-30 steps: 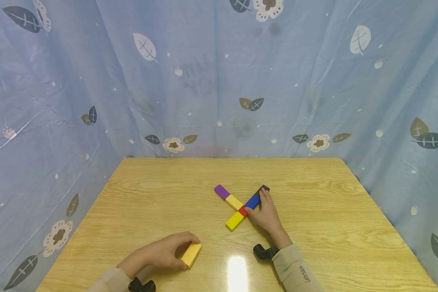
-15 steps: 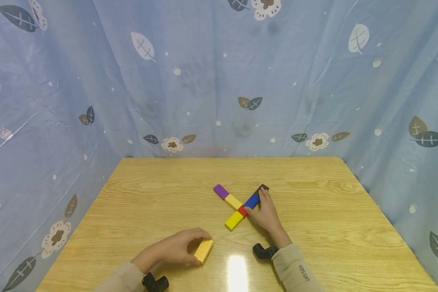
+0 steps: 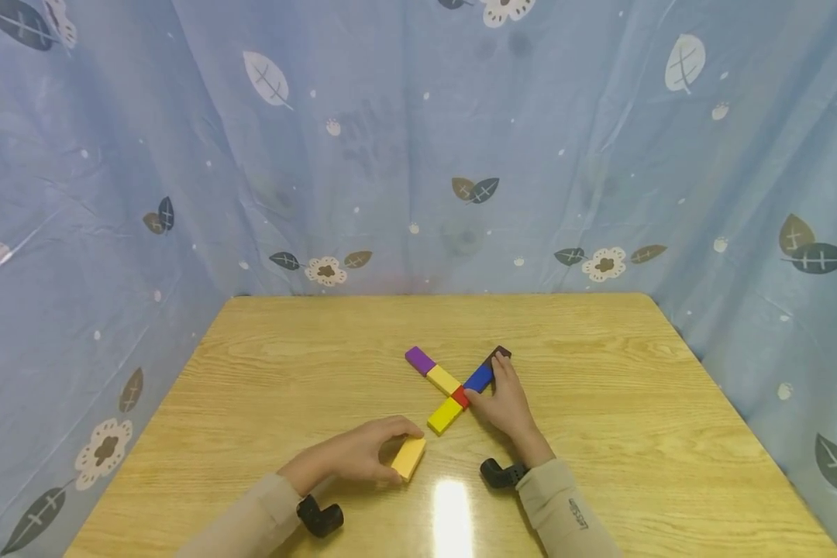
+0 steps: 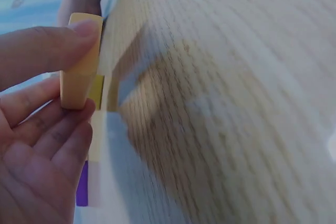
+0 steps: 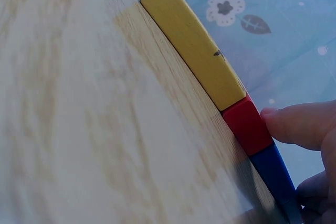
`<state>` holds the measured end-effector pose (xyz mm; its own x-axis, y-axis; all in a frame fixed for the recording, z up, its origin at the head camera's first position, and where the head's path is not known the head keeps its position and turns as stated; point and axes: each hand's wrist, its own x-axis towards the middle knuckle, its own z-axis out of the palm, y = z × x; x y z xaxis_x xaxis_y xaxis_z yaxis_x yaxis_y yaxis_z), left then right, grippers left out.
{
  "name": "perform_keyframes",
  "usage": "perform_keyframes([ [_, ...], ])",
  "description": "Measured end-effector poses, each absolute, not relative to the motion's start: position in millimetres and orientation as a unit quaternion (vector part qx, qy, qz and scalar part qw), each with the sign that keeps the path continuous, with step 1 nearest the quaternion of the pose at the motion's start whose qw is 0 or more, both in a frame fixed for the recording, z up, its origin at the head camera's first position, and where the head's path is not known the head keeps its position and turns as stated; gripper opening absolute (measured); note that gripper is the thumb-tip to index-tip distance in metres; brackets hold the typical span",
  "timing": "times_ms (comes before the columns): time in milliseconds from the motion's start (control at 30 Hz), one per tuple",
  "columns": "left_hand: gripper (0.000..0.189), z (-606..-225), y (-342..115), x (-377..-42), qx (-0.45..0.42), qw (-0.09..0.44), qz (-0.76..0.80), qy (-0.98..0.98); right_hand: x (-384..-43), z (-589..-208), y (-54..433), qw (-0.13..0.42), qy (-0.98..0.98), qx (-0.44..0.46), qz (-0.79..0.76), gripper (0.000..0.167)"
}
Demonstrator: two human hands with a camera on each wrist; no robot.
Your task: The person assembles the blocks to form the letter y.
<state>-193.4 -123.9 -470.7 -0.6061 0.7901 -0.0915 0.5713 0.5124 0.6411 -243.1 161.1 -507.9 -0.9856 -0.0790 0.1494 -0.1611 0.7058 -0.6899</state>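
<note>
My left hand (image 3: 363, 449) pinches a light orange rectangular block (image 3: 408, 459) between thumb and fingers, low over the table; the left wrist view shows the thumb across the block (image 4: 84, 72). Ahead of it lies an X-like arrangement of blocks with a red block (image 3: 460, 397) at the crossing. A yellow block (image 3: 445, 416) extends toward me, a blue block (image 3: 479, 377) away to the right, ending in a dark brown block (image 3: 500, 353). My right hand (image 3: 508, 403) rests along this row, thumb (image 5: 283, 124) at the red block, fingertips on the dark one.
From the crossing, a pale yellow block (image 3: 444, 380) and a purple block (image 3: 420, 360) run back to the left. Wooden table (image 3: 307, 333) surrounds them, and a blue patterned curtain (image 3: 390, 155) hangs behind and at both sides. Each wrist wears a black camera mount.
My left hand has moved right and forward with the light orange block, nearer the yellow block. The right hand and the arranged blocks stay in place, while the head view tilts slightly.
</note>
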Motion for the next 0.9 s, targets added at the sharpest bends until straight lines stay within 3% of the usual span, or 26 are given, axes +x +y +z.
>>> perform_keyframes([
  [900,0.065,-472,-115,-210,0.416,0.199,0.228,0.857,-243,-507,160,0.058,-0.921,0.067,0.379,0.087],
])
